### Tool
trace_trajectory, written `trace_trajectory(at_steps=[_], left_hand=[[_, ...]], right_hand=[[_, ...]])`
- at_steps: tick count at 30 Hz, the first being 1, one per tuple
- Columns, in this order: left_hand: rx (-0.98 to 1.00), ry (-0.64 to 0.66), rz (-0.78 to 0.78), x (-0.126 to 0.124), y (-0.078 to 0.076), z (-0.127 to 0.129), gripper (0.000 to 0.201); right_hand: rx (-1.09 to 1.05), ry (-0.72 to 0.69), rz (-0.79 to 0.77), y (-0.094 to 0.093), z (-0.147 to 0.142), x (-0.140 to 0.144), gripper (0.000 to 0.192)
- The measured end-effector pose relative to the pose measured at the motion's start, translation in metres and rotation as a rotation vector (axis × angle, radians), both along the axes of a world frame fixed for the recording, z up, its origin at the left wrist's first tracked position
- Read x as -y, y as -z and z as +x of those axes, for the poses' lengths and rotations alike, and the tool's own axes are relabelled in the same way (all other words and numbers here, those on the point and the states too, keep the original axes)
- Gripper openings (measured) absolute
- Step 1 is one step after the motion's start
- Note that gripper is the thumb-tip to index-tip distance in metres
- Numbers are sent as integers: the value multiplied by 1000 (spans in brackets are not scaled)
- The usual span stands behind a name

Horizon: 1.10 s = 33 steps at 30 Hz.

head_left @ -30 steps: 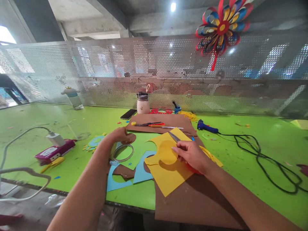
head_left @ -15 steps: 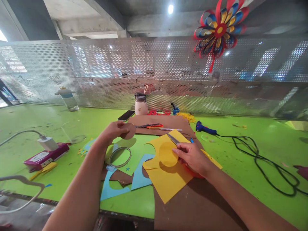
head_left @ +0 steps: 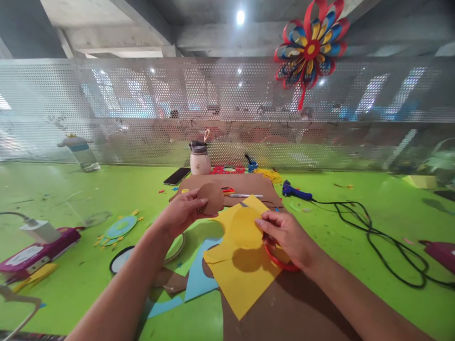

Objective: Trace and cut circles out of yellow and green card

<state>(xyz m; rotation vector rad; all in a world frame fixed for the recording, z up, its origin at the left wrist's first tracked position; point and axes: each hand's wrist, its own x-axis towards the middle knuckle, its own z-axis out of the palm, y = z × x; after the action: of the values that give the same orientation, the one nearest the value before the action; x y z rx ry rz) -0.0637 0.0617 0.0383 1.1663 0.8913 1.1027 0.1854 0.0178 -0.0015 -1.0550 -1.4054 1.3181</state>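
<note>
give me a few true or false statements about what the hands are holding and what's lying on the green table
1. The left hand holds a brown disc up off the table. True.
2. The right hand holds a blue disc. False: it holds a yellow disc, with red-handled scissors under the hand.
3. The yellow sheet has a round piece cut out of its edge. True.
4. The glue gun lies left of the left hand. False: it lies on the right side of the green table, with its black cable trailing right.
5. A phone lies near the white jar at the back. True.
</note>
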Motion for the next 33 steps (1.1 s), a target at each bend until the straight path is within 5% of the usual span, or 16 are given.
trace_trajectory(at_steps=[12,18,27,33], left_hand=[[-14,-4,-38,13,5,20,39],[85,188,-137,22,9,33,11],[179,220,-242,24,17,38,11],[198,137,-271,24,14,39,7]], right_hand=[[-165,-44,-73,-8,-1,11,27],[-56,10,-18,-10,-2,9,30],[98,75,109,-13,-1,10,29],[231,-202,20,-11,1,9,30]])
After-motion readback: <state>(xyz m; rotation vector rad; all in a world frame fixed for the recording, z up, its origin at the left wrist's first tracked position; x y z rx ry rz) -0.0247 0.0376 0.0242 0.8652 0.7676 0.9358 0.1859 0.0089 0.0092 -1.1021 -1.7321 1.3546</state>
